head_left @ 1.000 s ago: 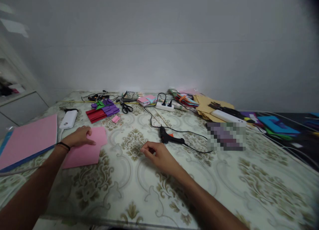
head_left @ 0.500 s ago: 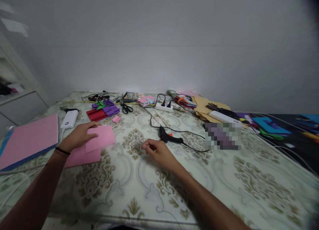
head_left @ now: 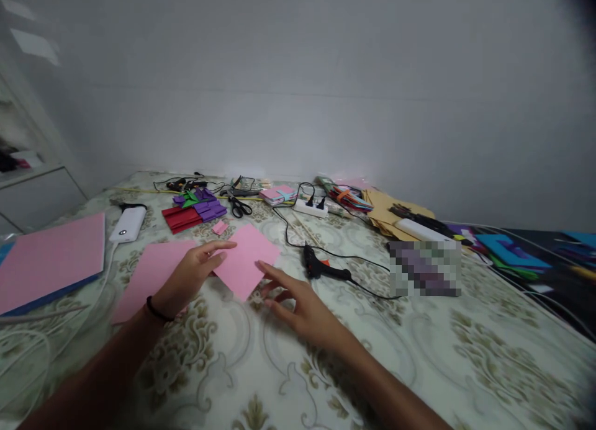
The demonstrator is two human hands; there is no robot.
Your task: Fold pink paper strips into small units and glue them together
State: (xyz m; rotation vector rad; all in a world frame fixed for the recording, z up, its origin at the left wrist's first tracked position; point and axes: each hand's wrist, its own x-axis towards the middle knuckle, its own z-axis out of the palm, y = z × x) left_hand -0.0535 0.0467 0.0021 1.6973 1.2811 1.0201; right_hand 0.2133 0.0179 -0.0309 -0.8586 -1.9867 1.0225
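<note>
A pink square sheet of paper (head_left: 246, 262) is held up over the table, one corner pointing towards me. My left hand (head_left: 193, 272) pinches its left corner between thumb and fingers. Close to the right corner is my right hand (head_left: 295, 303), its fingers apart and the index fingertip at the paper's edge; whether it touches I cannot say. Another pink sheet (head_left: 149, 275) lies flat under and beyond my left forearm. A small folded pink piece (head_left: 220, 227) rests just behind the held sheet.
Right of the paper lies a black glue gun (head_left: 321, 265), its cord leading off. Farther back are black-handled scissors (head_left: 239, 206), folded purple paper (head_left: 209, 208), red paper (head_left: 181, 218) and a white power strip (head_left: 311, 206). A white power bank (head_left: 128, 224) and stacked pink sheets (head_left: 56, 253) sit left.
My left hand has carried the pink square rightwards, off the other pink sheet, and it is now turned corner-on. My right hand has opened its fingers beside it.
</note>
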